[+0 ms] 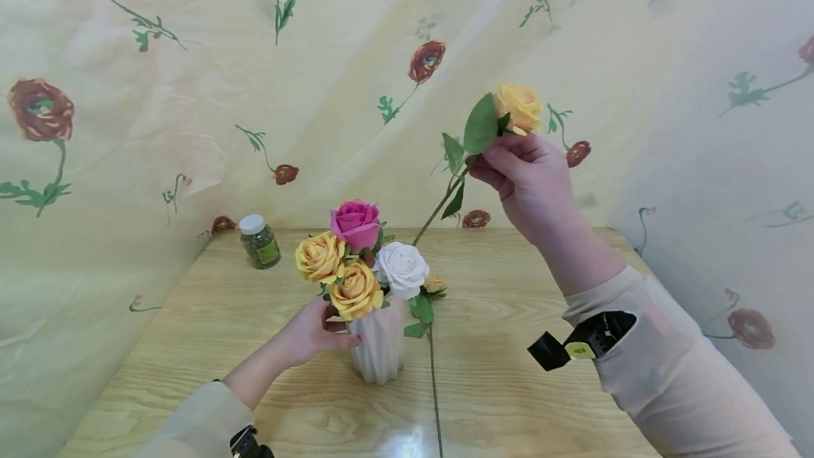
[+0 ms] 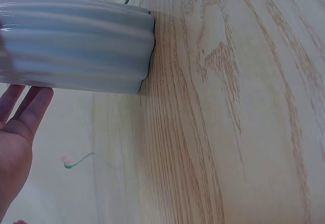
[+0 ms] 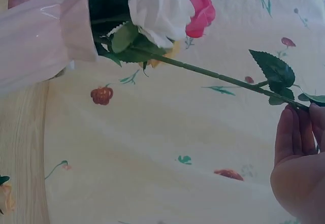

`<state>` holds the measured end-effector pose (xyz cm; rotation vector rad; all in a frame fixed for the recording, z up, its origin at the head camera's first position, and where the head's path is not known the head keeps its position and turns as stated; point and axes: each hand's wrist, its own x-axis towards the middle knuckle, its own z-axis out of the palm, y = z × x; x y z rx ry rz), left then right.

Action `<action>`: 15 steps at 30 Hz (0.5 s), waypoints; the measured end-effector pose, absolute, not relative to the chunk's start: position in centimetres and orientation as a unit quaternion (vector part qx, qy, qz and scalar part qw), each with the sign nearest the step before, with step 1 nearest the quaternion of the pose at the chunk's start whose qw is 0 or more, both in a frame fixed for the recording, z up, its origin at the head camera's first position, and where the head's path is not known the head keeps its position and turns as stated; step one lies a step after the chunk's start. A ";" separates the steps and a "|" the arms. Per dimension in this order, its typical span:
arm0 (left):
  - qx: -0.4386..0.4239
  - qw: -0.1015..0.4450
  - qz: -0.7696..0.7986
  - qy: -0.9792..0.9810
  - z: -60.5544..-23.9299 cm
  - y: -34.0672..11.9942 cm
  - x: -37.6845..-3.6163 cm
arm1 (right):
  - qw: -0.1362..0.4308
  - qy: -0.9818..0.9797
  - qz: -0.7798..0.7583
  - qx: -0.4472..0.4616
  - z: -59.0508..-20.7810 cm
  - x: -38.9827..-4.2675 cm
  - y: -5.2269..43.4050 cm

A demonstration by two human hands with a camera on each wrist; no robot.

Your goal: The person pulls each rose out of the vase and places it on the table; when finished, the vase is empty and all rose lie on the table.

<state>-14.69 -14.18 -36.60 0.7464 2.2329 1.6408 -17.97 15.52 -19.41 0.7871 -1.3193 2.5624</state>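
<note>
Near, the left hand [image 1: 311,334] rests relaxed fingers against the white ribbed vase [image 1: 379,346] of roses on the wooden table [image 1: 509,387], while up and right, farther off, the right hand [image 1: 524,179] pinches a yellow rose [image 1: 518,106] whose stem [image 1: 439,207] slants down-left toward the vase mouth.

Counted on and above the wooden table [image 1: 509,373]: one white ribbed ceramic vase [image 1: 379,348]; four artificial roses standing in it, namely one pink rose [image 1: 355,223], one white rose [image 1: 402,268] and two yellow-orange roses [image 1: 320,256] [image 1: 356,290]; one more yellow long-stemmed rose [image 1: 518,106] raised in the air; one further stem with a small yellow bloom [image 1: 434,284] lying flat behind the vase; one small glass jar with a white lid [image 1: 258,240]; two hands [image 1: 311,334] [image 1: 528,182].
</note>
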 end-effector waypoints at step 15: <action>0.247 0.147 0.576 0.766 -36.6 -14.1 -14.8 | 0.105 -0.344 0.917 0.171 -21.8 -18.8 19.9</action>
